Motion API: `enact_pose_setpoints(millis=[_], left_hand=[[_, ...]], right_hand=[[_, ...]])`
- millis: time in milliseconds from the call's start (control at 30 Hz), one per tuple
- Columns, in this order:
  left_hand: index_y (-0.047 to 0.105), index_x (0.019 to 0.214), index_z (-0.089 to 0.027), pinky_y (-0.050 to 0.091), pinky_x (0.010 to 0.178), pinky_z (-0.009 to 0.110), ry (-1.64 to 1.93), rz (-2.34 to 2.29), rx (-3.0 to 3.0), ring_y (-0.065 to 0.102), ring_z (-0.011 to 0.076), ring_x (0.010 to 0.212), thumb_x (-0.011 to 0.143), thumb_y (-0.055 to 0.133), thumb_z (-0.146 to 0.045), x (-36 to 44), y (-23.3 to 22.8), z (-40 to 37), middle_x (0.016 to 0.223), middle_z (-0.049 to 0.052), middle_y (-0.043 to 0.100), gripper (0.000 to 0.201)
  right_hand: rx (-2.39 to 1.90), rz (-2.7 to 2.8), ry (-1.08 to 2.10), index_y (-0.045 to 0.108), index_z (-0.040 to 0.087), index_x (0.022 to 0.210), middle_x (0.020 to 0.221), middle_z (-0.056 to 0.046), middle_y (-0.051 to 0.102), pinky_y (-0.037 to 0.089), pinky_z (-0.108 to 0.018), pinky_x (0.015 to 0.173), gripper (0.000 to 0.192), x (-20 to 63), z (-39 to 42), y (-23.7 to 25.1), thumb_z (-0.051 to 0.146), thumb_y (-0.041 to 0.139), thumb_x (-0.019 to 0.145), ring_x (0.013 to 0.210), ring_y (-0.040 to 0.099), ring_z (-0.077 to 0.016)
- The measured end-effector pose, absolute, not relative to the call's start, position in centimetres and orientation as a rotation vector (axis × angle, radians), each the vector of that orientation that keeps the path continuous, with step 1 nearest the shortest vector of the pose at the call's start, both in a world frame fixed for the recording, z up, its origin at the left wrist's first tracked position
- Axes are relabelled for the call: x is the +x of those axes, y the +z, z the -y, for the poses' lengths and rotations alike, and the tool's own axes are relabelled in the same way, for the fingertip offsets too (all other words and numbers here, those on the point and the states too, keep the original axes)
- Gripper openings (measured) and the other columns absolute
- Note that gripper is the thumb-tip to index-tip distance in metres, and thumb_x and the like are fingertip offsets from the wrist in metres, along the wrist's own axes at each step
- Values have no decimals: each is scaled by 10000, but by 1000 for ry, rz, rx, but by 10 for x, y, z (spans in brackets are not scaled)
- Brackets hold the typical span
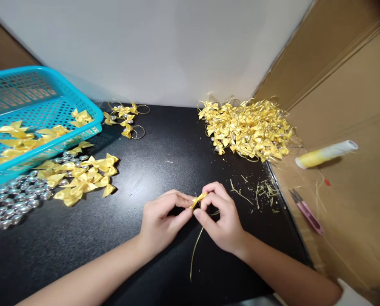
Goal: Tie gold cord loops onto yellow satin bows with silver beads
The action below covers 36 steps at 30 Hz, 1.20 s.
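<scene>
Both hands (164, 221) (220, 216) pinch yellow bow (198, 199) together.

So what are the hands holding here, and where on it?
Both hands pinch one small yellow ribbon bow: the left hand at its left end, the right hand at its right end. A thin gold cord trails down from it.
</scene>
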<state>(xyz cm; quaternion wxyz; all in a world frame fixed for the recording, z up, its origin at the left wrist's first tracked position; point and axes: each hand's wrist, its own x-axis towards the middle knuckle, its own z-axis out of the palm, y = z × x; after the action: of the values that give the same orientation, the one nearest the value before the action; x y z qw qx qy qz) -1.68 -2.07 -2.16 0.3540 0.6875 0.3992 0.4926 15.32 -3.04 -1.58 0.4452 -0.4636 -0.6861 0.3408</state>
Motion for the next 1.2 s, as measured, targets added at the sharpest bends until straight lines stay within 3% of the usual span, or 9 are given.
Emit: enact_pose_setpoints(millis=[200,400,567,767,1000,1200], left_hand=[[648,782,-179,585,669,275,1266,-1037,1739,724,167,731,783,681,-49,-18,-23,21,807,48,758,134],[643,800,-182,584,681,268,1295,-942,1893,723,167,743,763,677,-12,-19,-23,20,781,42,750,177],[643,813,-187,577,681,263,1264,-929,1970,707,155,729,776,658,-14,-20,-24,18,781,38,742,177],[663,784,-189,570,670,274,1203,-930,1993,707,167,718,795,640,-66,-20,-23,14,772,49,754,126],[643,712,-160,515,580,244,991,-1270,1671,669,149,617,790,657,-196,-26,-23,-2,707,50,742,87],[600,671,-154,442,511,214,920,-1212,1401,592,113,540,760,687,-240,-26,-19,-13,625,26,684,152]], right_hand=[[-1125,1596,929,569,234,958,855,-23,653,529,-323,729,290,158,27,-24,215,750,732,780,635,-172],[-1178,1504,1009,664,204,775,721,-18,685,541,-293,645,56,154,24,-22,223,716,773,667,645,-154],[-1092,1573,1103,707,220,892,895,-57,720,524,-376,822,81,161,17,-15,211,678,817,881,660,-194],[-1053,1541,1181,633,214,789,881,-41,616,475,-349,809,121,161,11,-14,273,596,887,868,583,-174],[-906,1028,1074,536,258,787,767,23,463,365,-215,489,173,199,-12,28,371,633,874,602,450,-95],[-841,888,924,598,256,769,792,25,458,424,-193,537,125,245,-32,69,277,714,812,622,447,-79]])
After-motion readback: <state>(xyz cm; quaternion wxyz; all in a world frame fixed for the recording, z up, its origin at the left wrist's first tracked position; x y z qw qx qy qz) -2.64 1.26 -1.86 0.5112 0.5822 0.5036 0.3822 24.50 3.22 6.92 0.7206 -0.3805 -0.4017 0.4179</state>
